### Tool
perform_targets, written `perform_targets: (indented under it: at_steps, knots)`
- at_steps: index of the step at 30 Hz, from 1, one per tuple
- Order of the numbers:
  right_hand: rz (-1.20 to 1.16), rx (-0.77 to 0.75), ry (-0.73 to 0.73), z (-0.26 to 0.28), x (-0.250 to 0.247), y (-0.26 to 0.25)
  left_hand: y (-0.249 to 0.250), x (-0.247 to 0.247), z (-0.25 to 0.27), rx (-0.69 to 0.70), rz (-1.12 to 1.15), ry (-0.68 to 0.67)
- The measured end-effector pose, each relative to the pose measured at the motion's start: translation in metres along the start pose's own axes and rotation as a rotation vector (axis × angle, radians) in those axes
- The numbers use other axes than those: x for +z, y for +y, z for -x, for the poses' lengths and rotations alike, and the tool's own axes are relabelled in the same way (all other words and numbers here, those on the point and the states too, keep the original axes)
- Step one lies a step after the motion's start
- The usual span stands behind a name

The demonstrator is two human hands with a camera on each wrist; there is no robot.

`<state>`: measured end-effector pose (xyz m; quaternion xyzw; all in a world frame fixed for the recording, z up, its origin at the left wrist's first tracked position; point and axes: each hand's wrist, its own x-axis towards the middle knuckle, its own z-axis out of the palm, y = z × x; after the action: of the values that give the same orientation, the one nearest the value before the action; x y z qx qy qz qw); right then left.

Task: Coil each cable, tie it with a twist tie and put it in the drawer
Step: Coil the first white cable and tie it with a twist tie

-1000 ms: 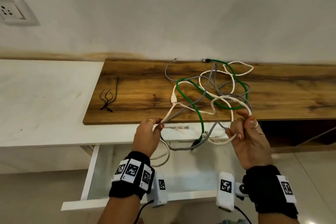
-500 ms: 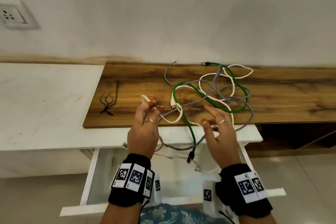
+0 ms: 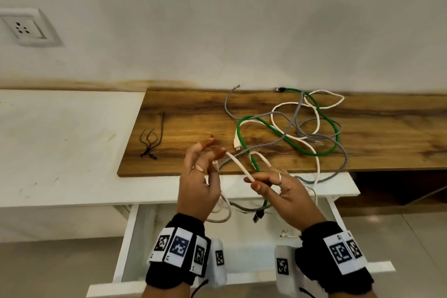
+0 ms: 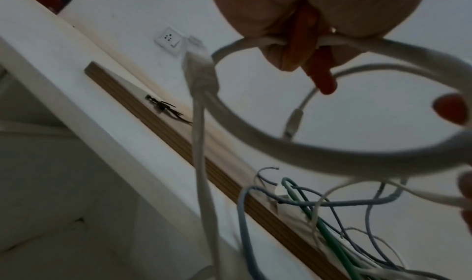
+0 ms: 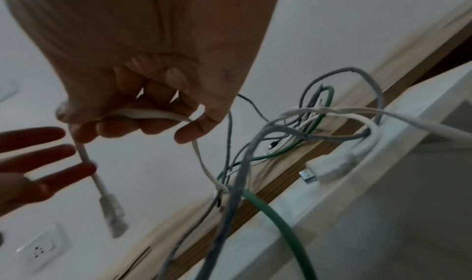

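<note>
A loose tangle of a green cable point(image 3: 285, 138), a grey cable point(image 3: 228, 109) and a white cable point(image 3: 239, 166) lies on the wooden board point(image 3: 188, 126), with ends hanging over the open white drawer point(image 3: 131, 232). My left hand point(image 3: 212, 152) holds the white cable point(image 4: 281, 42) between thumb and fingers, its plug point(image 4: 196, 62) dangling below. My right hand point(image 3: 252, 182) pinches the same cable point(image 5: 143, 114) a short stretch away, in front of the board's edge. Black twist ties point(image 3: 151, 143) lie on the board's left end.
A white counter point(image 3: 60, 140) runs left of the board, against a wall with a socket point(image 3: 24, 28). The green cable's black plug point(image 3: 258, 215) hangs above the drawer. An open dark shelf point(image 3: 399, 186) sits under the board at the right.
My right hand let go of the cable bundle, opened, and now pinches the white cable close to my left hand. My left hand rose a little, keeping the white cable.
</note>
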<state>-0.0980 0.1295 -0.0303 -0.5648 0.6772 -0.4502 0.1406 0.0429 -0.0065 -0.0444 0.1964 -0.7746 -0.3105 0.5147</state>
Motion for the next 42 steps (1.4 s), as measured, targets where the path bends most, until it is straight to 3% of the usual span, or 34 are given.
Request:
perform_targets:
  at_steps: [3, 7, 10, 12, 14, 16, 18, 21, 24, 26, 28, 30, 32, 38, 42]
  knots:
    - [0.003, 0.014, 0.077, 0.003, -0.007, 0.015, -0.005, -0.008, 0.002, -0.201, -0.075, -0.115]
    - [0.168, 0.07, 0.154, 0.01, -0.019, 0.037, -0.005, -0.009, 0.004, -0.621, -0.09, -0.5]
    - [0.357, 0.095, 0.134, 0.012, -0.019, 0.049, 0.002, 0.001, 0.012, -0.732, -0.113, -0.828]
    - [0.557, 0.04, 0.063, 0.011, -0.014, 0.045, 0.01, 0.014, 0.018, -0.785, -0.057, -0.926]
    - [0.822, -0.02, -0.001, 0.008, -0.005, 0.036, 0.02, 0.025, 0.017, -0.886, 0.069, -0.867]
    - [0.918, -0.021, -0.036, 0.007, 0.007, 0.026, 0.026, 0.033, 0.011, -1.036, 0.216, -0.701]
    - [0.902, -0.017, -0.048, 0.007, 0.022, 0.022, 0.025, 0.035, 0.009, -1.206, 0.303, -0.54]
    - [0.928, -0.022, -0.118, 0.007, 0.034, 0.019, 0.02, 0.035, 0.015, -1.268, 0.262, -0.459]
    - [0.597, -0.068, -0.139, 0.008, 0.032, 0.023, 0.014, 0.03, 0.018, -1.281, 0.251, -0.382]
    - [0.315, -0.059, 0.114, 0.006, 0.026, 0.025, 0.01, 0.026, 0.016, -1.298, 0.239, -0.332]
    - [0.137, 0.049, 0.511, 0.004, 0.019, 0.025, 0.005, 0.024, 0.015, -1.308, 0.235, -0.278]
    - [0.029, 0.218, 0.692, 0.0, 0.013, 0.027, 0.002, 0.023, 0.015, -1.314, 0.218, -0.228]
    - [0.114, 0.349, 0.559, -0.002, 0.013, 0.036, -0.001, 0.023, 0.016, -1.291, 0.201, -0.214]
    - [0.692, 0.52, -0.004, -0.012, 0.022, 0.049, -0.009, 0.029, 0.02, -1.21, 0.204, -0.147]
    - [0.639, 0.628, 0.009, -0.02, 0.013, 0.042, -0.009, 0.034, 0.02, -1.163, 0.179, -0.141]
